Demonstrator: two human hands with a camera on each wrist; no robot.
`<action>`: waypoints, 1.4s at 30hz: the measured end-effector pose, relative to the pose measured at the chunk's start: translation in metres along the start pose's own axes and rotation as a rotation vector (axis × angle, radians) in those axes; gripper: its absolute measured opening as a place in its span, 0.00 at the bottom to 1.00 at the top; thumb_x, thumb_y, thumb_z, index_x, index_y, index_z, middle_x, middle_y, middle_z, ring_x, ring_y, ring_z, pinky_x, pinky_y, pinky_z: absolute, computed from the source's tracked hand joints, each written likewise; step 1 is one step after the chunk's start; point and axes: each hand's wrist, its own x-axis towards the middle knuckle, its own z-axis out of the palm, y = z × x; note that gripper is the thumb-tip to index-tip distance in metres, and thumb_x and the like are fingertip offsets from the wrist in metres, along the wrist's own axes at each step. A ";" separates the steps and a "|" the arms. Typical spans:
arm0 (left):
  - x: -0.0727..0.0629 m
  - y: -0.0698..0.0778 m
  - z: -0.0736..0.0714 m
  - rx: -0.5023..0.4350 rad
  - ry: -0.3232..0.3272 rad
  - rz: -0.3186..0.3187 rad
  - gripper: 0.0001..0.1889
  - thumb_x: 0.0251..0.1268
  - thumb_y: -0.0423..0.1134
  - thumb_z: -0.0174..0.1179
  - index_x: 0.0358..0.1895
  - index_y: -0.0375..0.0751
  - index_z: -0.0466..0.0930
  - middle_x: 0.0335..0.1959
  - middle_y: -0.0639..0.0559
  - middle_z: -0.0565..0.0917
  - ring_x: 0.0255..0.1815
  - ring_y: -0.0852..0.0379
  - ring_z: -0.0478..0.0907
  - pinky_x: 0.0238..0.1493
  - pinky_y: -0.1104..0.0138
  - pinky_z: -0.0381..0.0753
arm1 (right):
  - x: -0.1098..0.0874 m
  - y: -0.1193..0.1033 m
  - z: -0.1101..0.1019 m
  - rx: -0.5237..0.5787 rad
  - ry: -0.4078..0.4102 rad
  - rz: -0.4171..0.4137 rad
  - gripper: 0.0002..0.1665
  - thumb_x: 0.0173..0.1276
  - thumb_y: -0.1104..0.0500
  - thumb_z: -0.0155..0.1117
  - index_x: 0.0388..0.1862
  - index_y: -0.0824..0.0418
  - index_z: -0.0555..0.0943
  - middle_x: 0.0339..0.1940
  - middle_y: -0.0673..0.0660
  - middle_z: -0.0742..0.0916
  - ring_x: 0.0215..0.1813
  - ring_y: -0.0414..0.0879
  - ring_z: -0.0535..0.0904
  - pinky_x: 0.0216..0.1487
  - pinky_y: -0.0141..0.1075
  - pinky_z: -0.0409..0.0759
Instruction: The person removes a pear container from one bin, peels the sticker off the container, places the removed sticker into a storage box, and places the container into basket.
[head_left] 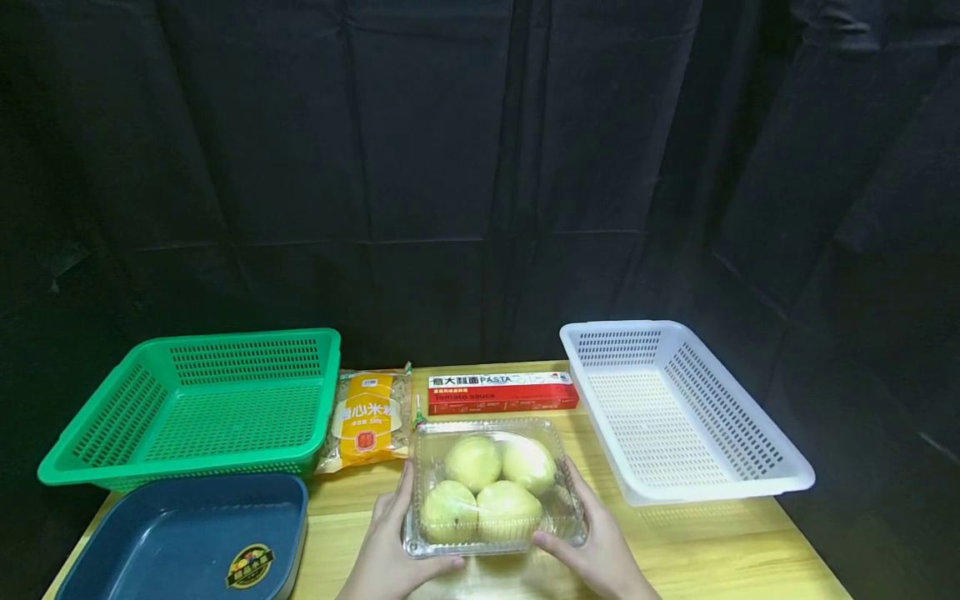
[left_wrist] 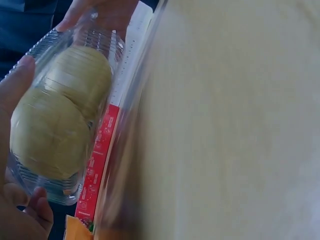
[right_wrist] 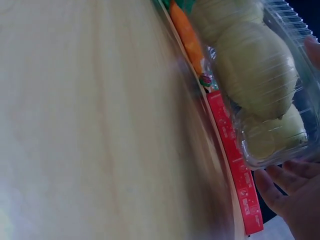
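A clear plastic clamshell box (head_left: pixel 429 454) holding several pale yellow-green round fruits (head_left: pixel 510 510) is between my two hands. My left hand (head_left: pixel 386 537) grips its left side, with the thumb along the front edge. On the opposite side my right hand (head_left: pixel 600 533) holds the box, its thumb at the front right corner. In the left wrist view the fruits (left_wrist: pixel 50 132) show through the ribbed plastic wall. The right wrist view has my right fingers (right_wrist: pixel 287 182) at the end of the box. The box appears lifted and tilted, though its height above the table cannot be told.
Behind the box lie a red pasta box (head_left: pixel 502 396) and an orange-labelled bag of rice noodles (head_left: pixel 367 421). A green basket (head_left: pixel 247 400) and a dark blue basin (head_left: pixel 172 533) stand at left, a white basket (head_left: pixel 645 417) at right. Black cloth (head_left: pixel 450 167) hangs behind the wooden table (head_left: pixel 697 550).
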 end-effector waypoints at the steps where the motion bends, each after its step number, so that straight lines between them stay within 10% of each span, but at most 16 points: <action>1: 0.000 0.001 -0.001 -0.006 0.003 -0.004 0.74 0.35 0.53 0.90 0.88 0.48 0.48 0.70 0.32 0.70 0.67 0.37 0.73 0.71 0.33 0.70 | 0.000 -0.001 0.000 0.001 -0.001 0.002 0.67 0.58 0.56 0.84 0.87 0.68 0.53 0.83 0.69 0.66 0.78 0.73 0.65 0.70 0.73 0.65; 42: 0.008 0.031 -0.032 0.007 0.074 0.051 0.72 0.37 0.56 0.89 0.88 0.62 0.49 0.73 0.39 0.72 0.70 0.39 0.72 0.72 0.35 0.71 | 0.021 -0.039 -0.010 -0.004 0.072 -0.015 0.66 0.58 0.53 0.85 0.87 0.63 0.55 0.81 0.72 0.69 0.77 0.75 0.67 0.67 0.76 0.68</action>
